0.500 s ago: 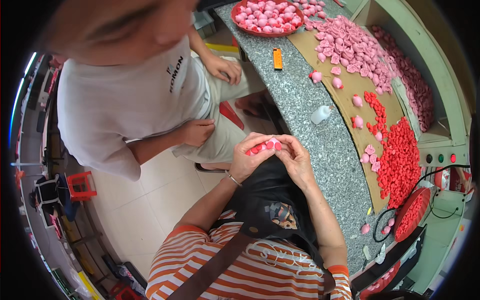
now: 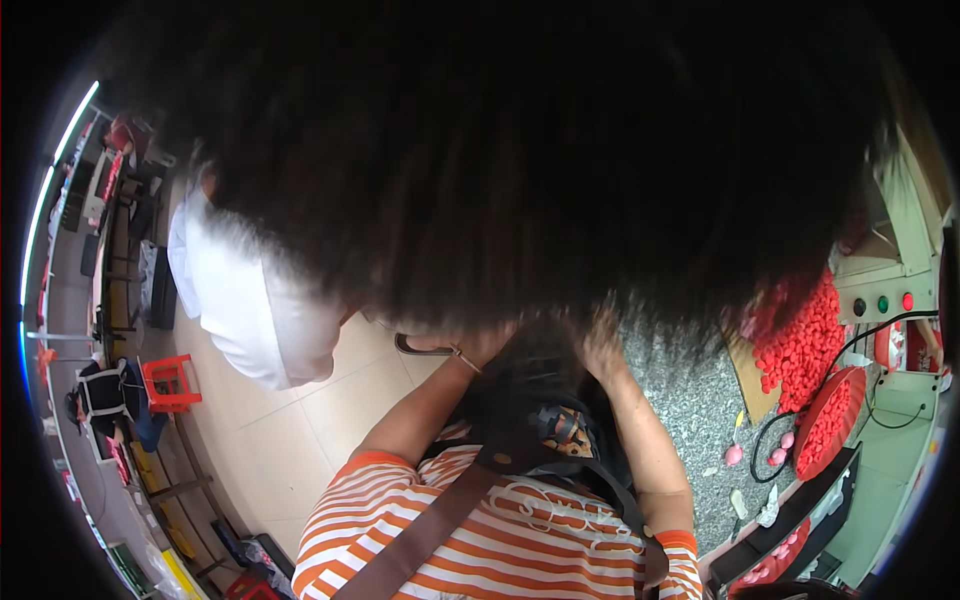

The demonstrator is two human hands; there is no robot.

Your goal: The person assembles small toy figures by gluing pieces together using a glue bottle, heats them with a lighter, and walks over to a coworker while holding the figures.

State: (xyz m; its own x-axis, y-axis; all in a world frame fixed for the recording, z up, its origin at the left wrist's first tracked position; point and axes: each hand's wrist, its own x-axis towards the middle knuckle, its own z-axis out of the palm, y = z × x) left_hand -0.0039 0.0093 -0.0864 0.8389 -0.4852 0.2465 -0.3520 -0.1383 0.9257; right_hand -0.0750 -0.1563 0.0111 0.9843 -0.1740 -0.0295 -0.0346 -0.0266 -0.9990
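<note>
Dark hair (image 2: 500,170) of another person's head covers the upper middle of the view and hides most of both my hands. Only the wrist side of my left hand (image 2: 487,347) shows below the hair, with a band above it on the forearm. Part of the back of my right hand (image 2: 602,350) shows through the hair's edge. The fingers of both hands are hidden, so whatever lies between them cannot be seen. My black apron (image 2: 570,430) hangs beneath my hands.
Right of me, a grey speckled table (image 2: 690,420) bears a heap of small red pieces (image 2: 800,340) and a few pink balls (image 2: 734,455). A red basket (image 2: 858,385) of red pieces leans by a black cable. The other person's white sleeve (image 2: 270,320) is at left; a red stool (image 2: 170,383) stands beyond.
The other person's head has swung across from the upper left, and its hair now blocks my hands, the pink and red pieces I held, and the far table. My forearms stay nearly in place.
</note>
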